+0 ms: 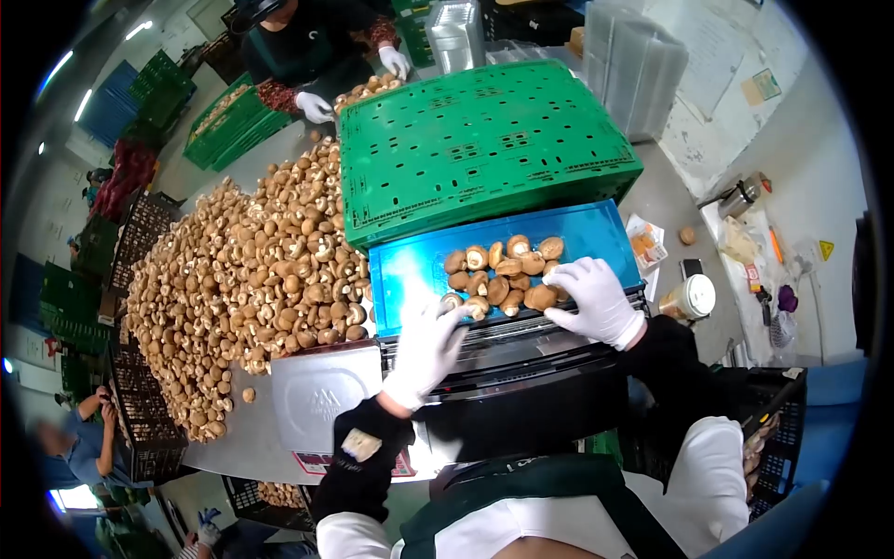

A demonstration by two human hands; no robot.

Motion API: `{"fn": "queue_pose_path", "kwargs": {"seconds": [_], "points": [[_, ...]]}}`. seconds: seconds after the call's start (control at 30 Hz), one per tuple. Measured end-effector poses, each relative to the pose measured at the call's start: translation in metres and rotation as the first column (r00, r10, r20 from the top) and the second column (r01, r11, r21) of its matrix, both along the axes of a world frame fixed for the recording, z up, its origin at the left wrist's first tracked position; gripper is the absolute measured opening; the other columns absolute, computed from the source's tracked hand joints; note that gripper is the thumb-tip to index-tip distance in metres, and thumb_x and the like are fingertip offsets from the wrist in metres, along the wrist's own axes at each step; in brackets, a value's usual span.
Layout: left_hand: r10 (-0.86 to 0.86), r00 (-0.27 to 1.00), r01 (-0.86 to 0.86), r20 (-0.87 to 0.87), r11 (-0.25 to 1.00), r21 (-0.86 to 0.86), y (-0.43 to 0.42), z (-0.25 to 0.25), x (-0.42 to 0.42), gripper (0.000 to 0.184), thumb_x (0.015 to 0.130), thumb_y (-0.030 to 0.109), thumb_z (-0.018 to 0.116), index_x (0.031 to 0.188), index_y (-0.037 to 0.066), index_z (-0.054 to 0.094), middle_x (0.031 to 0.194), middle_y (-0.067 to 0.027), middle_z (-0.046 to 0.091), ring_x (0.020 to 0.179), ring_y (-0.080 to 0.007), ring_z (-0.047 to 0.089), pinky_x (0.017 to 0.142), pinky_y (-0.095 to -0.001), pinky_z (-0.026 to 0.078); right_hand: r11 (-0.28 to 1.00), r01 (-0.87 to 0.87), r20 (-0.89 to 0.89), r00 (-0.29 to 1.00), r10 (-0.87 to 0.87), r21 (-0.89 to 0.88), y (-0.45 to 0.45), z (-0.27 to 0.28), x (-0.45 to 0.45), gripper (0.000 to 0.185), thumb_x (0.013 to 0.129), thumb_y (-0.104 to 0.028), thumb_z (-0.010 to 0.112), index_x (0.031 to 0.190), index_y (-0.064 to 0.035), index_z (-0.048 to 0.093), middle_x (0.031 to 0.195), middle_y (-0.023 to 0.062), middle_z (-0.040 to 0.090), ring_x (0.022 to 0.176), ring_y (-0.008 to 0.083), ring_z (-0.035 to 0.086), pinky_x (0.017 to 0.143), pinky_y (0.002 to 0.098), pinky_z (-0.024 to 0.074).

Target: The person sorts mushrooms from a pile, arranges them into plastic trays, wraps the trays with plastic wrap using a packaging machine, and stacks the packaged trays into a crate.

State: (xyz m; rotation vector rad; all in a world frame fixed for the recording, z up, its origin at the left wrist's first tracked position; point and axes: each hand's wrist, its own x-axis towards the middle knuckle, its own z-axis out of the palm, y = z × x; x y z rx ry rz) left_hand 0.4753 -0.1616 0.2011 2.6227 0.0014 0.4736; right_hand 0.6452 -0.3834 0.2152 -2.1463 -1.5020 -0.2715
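Several brown shiitake mushrooms lie grouped on a shiny blue surface in front of me; whether a clear tray lies under them, I cannot tell. At the near left side of this group is my left hand, in a white glove, thumb and fingers apart, the thumb by a mushroom. On the opposite side, my white-gloved right hand curves around the edge of the group. Its thumb and fingers are spread, with fingertips at the outermost mushrooms. Neither hand visibly grips a mushroom.
A large pile of mushrooms covers the metal table to the left. An overturned green crate stands behind the blue surface. Near me is a scale; right are a cup and stacked clear trays. Another person's gloved hands work opposite.
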Motion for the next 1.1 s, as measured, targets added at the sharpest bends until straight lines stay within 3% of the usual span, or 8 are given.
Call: {"fn": "queue_pose_path", "kwargs": {"seconds": [0.13, 0.27, 0.33, 0.47, 0.63, 0.83, 1.0, 1.1], "points": [[0.061, 0.998, -0.061, 0.007, 0.998, -0.001, -0.017, -0.009, 0.042, 0.032, 0.073, 0.014, 0.068, 0.104, 0.011, 0.061, 0.101, -0.0096, 0.055, 0.102, -0.0309, 0.049, 0.086, -0.041, 0.04, 0.982, 0.028, -0.049, 0.998, -0.037, -0.185, 0.008, -0.024, -0.002, 0.044, 0.062, -0.024, 0.074, 0.1, -0.0097, 0.057, 0.097, 0.0051, 0.059, 0.09, 0.0244, 0.053, 0.077, 0.0352, 0.0387], [0.12, 0.993, -0.116, -0.02, 0.984, 0.133, -0.018, -0.018, 0.059, 0.035, 0.073, 0.023, 0.069, 0.105, 0.01, 0.063, 0.11, -0.0128, 0.053, 0.112, -0.0357, 0.044, 0.091, -0.0446, 0.037, 0.992, 0.115, -0.13, 0.984, -0.12, -0.047, 0.011, -0.024, 0.003, 0.04, 0.063, -0.023, 0.074, 0.098, -0.0104, 0.058, 0.097, 0.0043, 0.059, 0.088, 0.0243, 0.053, 0.077, 0.0352, 0.0385], [0.131, 0.99, -0.121, -0.046, 0.977, 0.177, -0.02, -0.025, 0.064, 0.038, 0.073, 0.026, 0.068, 0.106, 0.009, 0.063, 0.114, -0.0139, 0.052, 0.116, -0.0378, 0.042, 0.093, -0.046, 0.036, 0.991, 0.132, -0.016, 0.991, -0.132, 0.012, 0.017, -0.031, 0.004, 0.031, 0.068, -0.025, 0.071, 0.094, -0.0112, 0.062, 0.092, 0.0033, 0.059, 0.086, 0.023, 0.053, 0.074, 0.036, 0.0386], [0.172, 0.975, -0.133, -0.138, 0.958, 0.256, -0.026, -0.031, 0.067, 0.041, 0.075, 0.033, 0.065, 0.109, 0.009, 0.063, 0.124, -0.0157, 0.048, 0.121, -0.0405, 0.038, 0.096, -0.0489, 0.034, 0.978, 0.172, -0.017, 0.984, -0.175, -0.118, 0.02, -0.027, 0.003, 0.029, 0.072, -0.026, 0.069, 0.097, -0.0124, 0.066, 0.092, 0.003, 0.058, 0.086, 0.0238, 0.052, 0.075, 0.0357, 0.0385], [0.142, 0.988, -0.113, -0.067, 0.94, 0.322, -0.02, -0.03, 0.065, 0.042, 0.077, 0.039, 0.062, 0.109, 0.011, 0.064, 0.131, -0.0174, 0.044, 0.125, -0.0436, 0.034, 0.101, -0.0511, 0.031, 0.988, 0.145, -0.114, 0.982, -0.15, -0.053, 0.013, -0.016, 0.009, 0.027, 0.079, -0.022, 0.063, 0.104, -0.0114, 0.063, 0.094, 0.0041, 0.057, 0.09, 0.0249, 0.051, 0.078, 0.0367, 0.0374], [0.067, 0.919, -0.002, -0.388, 0.986, 0.167, -0.001, -0.005, 0.087, 0.046, 0.068, 0.051, 0.065, 0.099, 0.016, 0.068, 0.137, -0.0145, 0.041, 0.133, -0.0451, 0.021, 0.107, -0.0524, 0.023, 0.993, 0.118, -0.192, 0.974, -0.122, -0.029, 0.007, -0.01, 0.013, 0.026, 0.078, -0.016, 0.063, 0.102, -0.0071, 0.062, 0.102, 0.0057, 0.058, 0.1, 0.0249, 0.051, 0.085, 0.0366, 0.0369], [0.008, 0.957, -0.038, -0.289, 0.994, -0.099, 0.013, -0.014, 0.079, 0.044, 0.067, 0.044, 0.071, 0.1, 0.016, 0.067, 0.14, -0.0154, 0.037, 0.135, -0.0453, 0.016, 0.109, -0.0526, 0.017, 0.992, 0.123, -0.246, 0.961, -0.123, -0.013, -0.002, -0.004, 0.007, 0.025, 0.078, -0.013, 0.063, 0.101, -0.0061, 0.062, 0.102, 0.0061, 0.058, 0.101, 0.0246, 0.051, 0.087, 0.0361, 0.0369], [-0.022, 0.999, 0.007, -0.026, 0.887, -0.461, 0.026, -0.015, 0.056, 0.046, 0.067, 0.023, 0.075, 0.11, 0.014, 0.06, 0.14, -0.0176, 0.036, 0.135, -0.0379, 0.022, 0.11, -0.048, 0.019, 0.995, 0.097, -0.293, 0.952, -0.087, 0.02, -0.003, 0.001, 0.002, 0.023, 0.077, -0.01, 0.063, 0.1, -0.0055, 0.062, 0.1, 0.0067, 0.059, 0.1, 0.0255, 0.052, 0.087, 0.0353, 0.0383]]}}
